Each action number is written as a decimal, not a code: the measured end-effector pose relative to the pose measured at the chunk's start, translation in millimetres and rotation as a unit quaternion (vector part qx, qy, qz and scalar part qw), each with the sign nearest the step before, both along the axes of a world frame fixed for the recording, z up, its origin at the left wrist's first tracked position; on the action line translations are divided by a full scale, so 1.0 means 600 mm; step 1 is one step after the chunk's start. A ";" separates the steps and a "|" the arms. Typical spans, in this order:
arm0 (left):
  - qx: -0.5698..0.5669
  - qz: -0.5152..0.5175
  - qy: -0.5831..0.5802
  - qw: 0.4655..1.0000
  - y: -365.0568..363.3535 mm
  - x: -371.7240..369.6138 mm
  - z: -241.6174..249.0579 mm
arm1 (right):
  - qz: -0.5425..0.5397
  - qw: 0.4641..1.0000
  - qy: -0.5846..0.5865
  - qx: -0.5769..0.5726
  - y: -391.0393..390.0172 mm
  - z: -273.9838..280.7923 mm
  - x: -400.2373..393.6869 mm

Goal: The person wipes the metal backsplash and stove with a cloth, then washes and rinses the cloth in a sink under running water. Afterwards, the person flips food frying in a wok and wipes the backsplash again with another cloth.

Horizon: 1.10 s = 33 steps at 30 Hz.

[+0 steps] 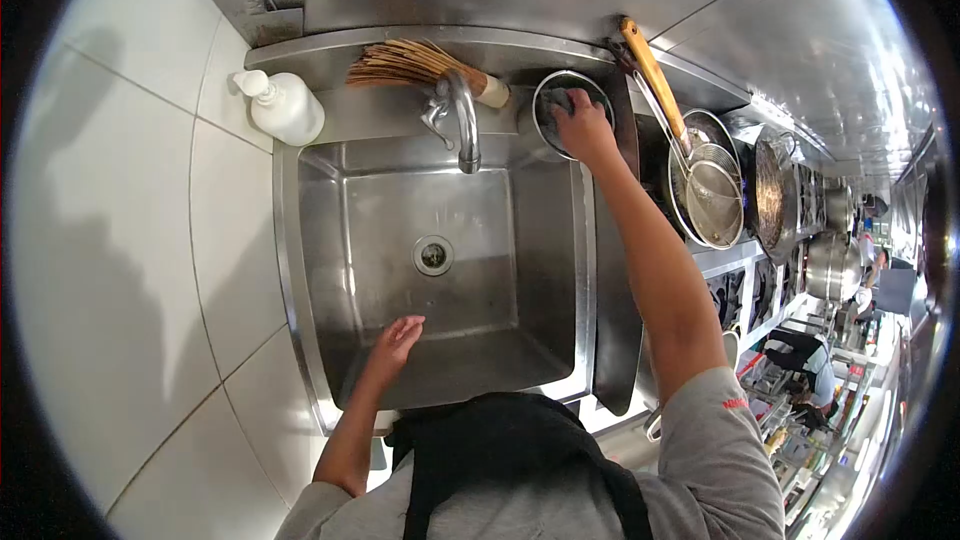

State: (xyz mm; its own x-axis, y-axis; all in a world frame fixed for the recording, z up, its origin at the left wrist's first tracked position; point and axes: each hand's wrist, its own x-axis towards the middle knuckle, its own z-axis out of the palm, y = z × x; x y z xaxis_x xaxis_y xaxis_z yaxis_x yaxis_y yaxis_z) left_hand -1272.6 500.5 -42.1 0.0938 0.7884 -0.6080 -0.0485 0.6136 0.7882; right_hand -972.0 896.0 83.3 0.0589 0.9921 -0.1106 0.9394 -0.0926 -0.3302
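One sink, stainless steel, single basin, one round drain in its floor; I see nothing lying in the basin. One curved tap over the back edge. One white pump bottle on the back left corner. One bamboo brush lying on the ledge behind the tap. One small round steel bowl on the back right corner, holding a dark scouring pad; my right hand reaches in, fingers curled and closed on that pad. My left hand hangs over the basin's near side, fingers together and relaxed, holding nothing. One wire skimmer with a wooden handle to the right, beside a row of woks. White tiled wall left; steel panels above. Other people work farther down the line.
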 end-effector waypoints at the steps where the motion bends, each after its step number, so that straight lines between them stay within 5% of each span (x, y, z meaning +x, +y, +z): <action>1: -0.011 0.005 -0.015 1.000 0.027 0.006 0.008 | -0.002 0.999 -0.025 -0.020 0.004 0.008 -0.010; 7: 0.074 -0.007 -0.068 0.995 0.216 0.043 0.009 | 0.043 0.990 -0.122 -0.059 0.049 -0.096 0.010; 9: 0.096 0.067 -0.124 0.985 0.286 0.070 0.023 | 0.086 0.975 -0.202 -0.042 0.060 -0.126 0.011; 13: 0.074 0.119 -0.094 0.986 0.409 0.101 0.042 | 0.283 0.876 -0.373 -0.115 0.070 -0.092 0.006; 17: 0.074 0.162 -0.139 0.974 0.461 0.129 0.044 | 0.233 0.926 -0.277 -0.107 0.088 -0.157 0.032; 22: 0.040 0.207 -0.251 0.945 0.483 0.160 0.047 | 0.249 0.855 -0.415 -0.185 0.060 -0.047 -0.029; 25: 0.053 0.255 -0.293 0.920 0.490 0.164 0.060 | 0.249 0.902 -0.340 -0.096 0.061 -0.046 -0.021; 29: -0.039 0.301 -0.322 0.897 0.527 0.116 0.077 | 0.217 0.941 -0.259 0.019 0.131 -0.187 0.065; 33: -0.057 0.330 -0.411 0.848 0.539 0.089 0.090 | 0.134 0.975 -0.111 0.135 0.080 -0.018 -0.008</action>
State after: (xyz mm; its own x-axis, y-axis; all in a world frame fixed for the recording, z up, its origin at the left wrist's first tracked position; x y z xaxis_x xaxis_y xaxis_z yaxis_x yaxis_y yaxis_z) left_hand -1219.1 823.8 12.2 0.0832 0.7747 -0.6269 -0.9152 0.3083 0.2596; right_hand -976.7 943.9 72.5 -0.2143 0.9663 0.1425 0.9690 0.2287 -0.0935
